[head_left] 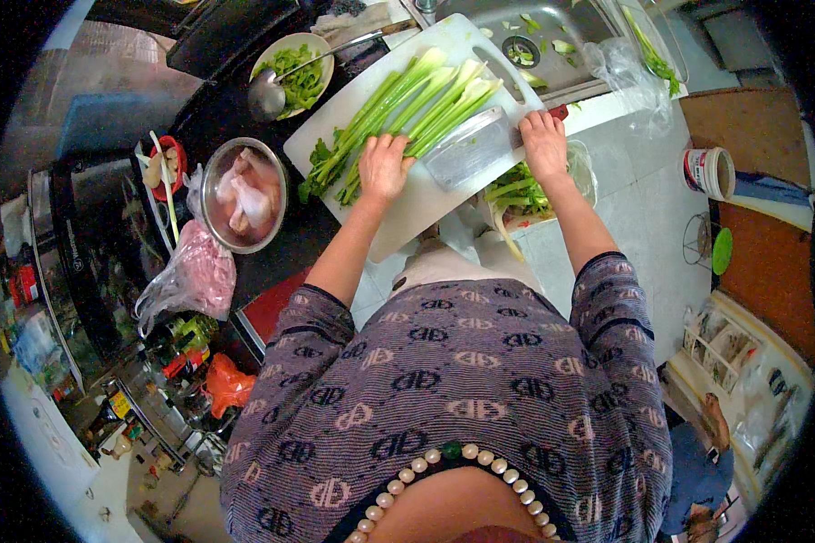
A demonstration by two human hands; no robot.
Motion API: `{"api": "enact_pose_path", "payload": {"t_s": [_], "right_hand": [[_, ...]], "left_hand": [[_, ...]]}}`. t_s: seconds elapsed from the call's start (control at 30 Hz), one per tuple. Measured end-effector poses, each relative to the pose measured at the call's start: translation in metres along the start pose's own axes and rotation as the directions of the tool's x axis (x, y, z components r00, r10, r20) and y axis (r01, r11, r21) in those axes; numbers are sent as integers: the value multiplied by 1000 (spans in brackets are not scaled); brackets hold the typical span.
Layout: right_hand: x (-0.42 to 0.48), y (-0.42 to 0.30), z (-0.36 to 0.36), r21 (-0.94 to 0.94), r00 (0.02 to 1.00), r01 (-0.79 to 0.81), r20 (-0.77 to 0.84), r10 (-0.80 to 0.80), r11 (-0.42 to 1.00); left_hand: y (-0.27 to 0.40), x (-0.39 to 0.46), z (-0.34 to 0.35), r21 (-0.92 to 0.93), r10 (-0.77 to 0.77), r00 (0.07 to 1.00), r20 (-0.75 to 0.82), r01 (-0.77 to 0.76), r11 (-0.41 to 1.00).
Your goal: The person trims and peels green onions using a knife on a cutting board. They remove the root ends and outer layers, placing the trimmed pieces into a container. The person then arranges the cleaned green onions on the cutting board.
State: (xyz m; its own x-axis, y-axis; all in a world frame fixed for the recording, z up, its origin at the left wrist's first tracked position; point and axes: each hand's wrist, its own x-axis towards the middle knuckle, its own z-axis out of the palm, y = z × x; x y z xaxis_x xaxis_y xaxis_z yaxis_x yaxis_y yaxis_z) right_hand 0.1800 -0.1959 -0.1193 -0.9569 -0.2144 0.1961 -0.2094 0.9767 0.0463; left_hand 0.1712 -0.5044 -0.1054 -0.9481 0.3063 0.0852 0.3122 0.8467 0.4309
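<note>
Several celery stalks (407,102) lie side by side on a white plastic cutting board (394,231), their leafy ends toward the lower left. My left hand (384,166) rests on the stalks, fingers curled over them; how firmly it grips cannot be told. A broad-bladed cleaver (468,146) lies flat on the board just right of the celery. At its handle end, by the board's right edge, is my right hand (543,139), fingers curled down; the handle is mostly hidden, and whether the hand grips it is unclear.
A sink (584,27) with vegetable scraps adjoins the board. To the left are a bowl of cut greens (302,81) with a ladle (267,95), a metal bowl of raw poultry (244,197) and a bagged pink item (200,268). Below the board stands a bin with leafy trimmings (516,190). Another person (699,468) is at lower right.
</note>
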Motion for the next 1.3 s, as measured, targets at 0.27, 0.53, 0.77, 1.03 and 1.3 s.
{"api": "enact_pose_path", "payload": {"t_s": [0.27, 0.53, 0.77, 1.03, 1.3], "right_hand": [[-13, -10, -12, 14, 996, 27, 84, -28, 1000], [-24, -11, -6, 58, 1000, 30, -11, -29, 998], [-13, -16, -7, 132, 999, 35, -9, -34, 991], [-13, -14, -3, 126, 999, 41, -11, -40, 991], [-19, -11, -42, 275, 989, 49, 118, -84, 960]], "left_hand": [[2, -16, 0, -79, -122, 987, 108, 131, 988], [-6, 8, -3, -25, -10, 999, -30, 9, 1000], [-8, 17, 9, 235, 59, 996, 66, -73, 969], [-46, 26, 16, -171, 15, 1000, -24, -19, 985], [-56, 37, -8, -806, -54, 859, 510, 498, 319]]}}
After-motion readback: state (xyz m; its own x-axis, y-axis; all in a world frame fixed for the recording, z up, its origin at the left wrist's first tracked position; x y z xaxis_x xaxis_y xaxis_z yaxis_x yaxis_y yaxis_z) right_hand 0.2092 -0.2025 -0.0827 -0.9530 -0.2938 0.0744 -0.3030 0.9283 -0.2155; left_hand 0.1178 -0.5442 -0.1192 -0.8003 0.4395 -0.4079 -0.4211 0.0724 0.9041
